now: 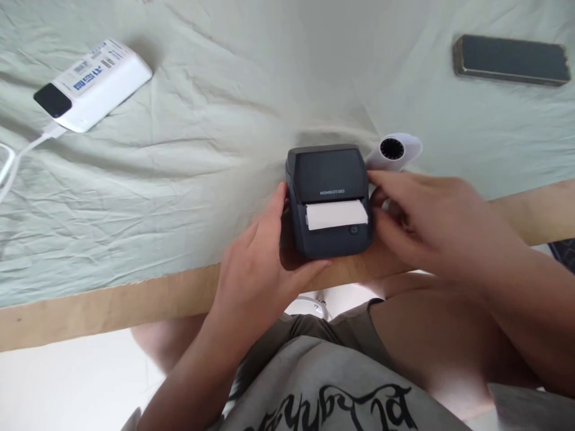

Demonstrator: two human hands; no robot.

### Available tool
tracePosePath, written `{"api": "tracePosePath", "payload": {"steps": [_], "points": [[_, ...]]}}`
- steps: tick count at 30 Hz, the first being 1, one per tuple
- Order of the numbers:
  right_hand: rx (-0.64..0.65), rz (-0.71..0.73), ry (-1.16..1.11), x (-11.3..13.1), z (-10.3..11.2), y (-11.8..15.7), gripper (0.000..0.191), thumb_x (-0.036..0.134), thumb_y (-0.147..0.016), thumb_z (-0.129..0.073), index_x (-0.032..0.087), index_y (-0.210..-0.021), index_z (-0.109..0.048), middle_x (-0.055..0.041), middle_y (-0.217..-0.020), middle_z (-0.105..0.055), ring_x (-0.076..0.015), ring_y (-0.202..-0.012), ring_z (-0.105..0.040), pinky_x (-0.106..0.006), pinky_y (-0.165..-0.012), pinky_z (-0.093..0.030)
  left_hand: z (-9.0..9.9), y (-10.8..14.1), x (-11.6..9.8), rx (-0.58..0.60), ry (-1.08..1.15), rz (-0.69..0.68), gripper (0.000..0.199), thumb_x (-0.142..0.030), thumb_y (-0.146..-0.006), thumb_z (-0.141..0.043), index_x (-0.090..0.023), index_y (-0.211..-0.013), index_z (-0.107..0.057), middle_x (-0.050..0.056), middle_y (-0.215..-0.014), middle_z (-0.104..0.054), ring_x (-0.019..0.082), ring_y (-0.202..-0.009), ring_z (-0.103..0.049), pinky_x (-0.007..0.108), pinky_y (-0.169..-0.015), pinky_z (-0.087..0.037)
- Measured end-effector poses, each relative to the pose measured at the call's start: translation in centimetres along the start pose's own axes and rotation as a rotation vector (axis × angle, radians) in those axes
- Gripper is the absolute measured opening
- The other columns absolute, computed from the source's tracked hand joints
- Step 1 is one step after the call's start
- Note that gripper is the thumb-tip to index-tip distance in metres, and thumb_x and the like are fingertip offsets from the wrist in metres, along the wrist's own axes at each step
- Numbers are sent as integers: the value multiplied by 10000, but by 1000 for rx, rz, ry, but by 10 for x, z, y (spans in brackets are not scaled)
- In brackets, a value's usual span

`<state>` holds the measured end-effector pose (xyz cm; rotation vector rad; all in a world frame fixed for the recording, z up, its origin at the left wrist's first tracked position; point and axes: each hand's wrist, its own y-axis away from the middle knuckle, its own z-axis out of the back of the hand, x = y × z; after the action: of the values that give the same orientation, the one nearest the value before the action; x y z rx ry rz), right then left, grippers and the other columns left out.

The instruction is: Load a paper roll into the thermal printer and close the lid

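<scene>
A dark label printer (330, 173) sits near the table's front edge, its lid closed, with a strip of white paper (336, 215) sticking out of its slot above a power button. My left hand (256, 263) is wrapped round the printer's left side and lower corner, thumb along the front. At its right side, my right hand (417, 209) touches the casing with curled fingers; what lies between them, if anything, is hidden. Just behind that hand lies a white cylindrical object (398, 151) with a round black end.
A white power bank (101, 90) with a label and a plugged-in white cable (27, 149) lies at the back left. A dark rectangular phone-like object (512, 58) is at the back right. Wrinkled pale green cloth (202, 149) covers the table, leaving a wooden front edge (148, 302) bare.
</scene>
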<state>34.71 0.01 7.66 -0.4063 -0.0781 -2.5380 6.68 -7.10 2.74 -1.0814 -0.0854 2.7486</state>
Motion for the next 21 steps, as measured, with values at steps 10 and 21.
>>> {"api": "tracePosePath", "payload": {"steps": [10,21], "points": [[-247,-306,-646,14,1,-8,323,347,-1042,-714,292,-1320,-870,-22,-1066,-874,-97,-593,-621,-251,-530,-488,-4,-2,-7,9,16,-124,1015,-454,-1098,-963,-361,-1897,-343,167,-1762,-685,419,-1620,-739,584,-1293,-706],[-291,-155,-408,29,2,-35,331,326,-1089,-684,319,-1318,-923,8,-1051,-873,-104,-643,-674,-315,-676,-590,-7,-1,-6,-30,-50,-193,943,-469,-1166,-863,-283,-1915,-321,220,-1740,-690,412,-1583,-757,555,-1250,-721]]}}
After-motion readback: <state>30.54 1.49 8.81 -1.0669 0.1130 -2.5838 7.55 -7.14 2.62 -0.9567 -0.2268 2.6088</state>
